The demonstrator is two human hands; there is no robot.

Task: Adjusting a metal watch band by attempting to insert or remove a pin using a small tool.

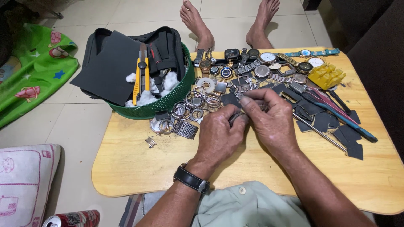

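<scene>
Both hands meet over the middle of a low wooden table [139,164]. My left hand [219,136], with a black-strapped watch on its wrist, pinches a small metal watch part [236,117] between thumb and fingers. My right hand [269,120] closes its fingertips on the same small part from the right. The part is mostly hidden by the fingers. Just beyond the hands lies a heap of watch cases, rings and metal bracelets [191,111]. Several wristwatches [263,63] lie along the far edge.
A green basket [168,101] at the table's left holds a black pouch, cotton wool and a yellow utility knife [141,75]. At the right lie a yellow plastic block [326,75], black squares [324,122] and long tools [345,120]. Another person's bare feet [198,23] rest beyond. A can [71,219] lies on the floor.
</scene>
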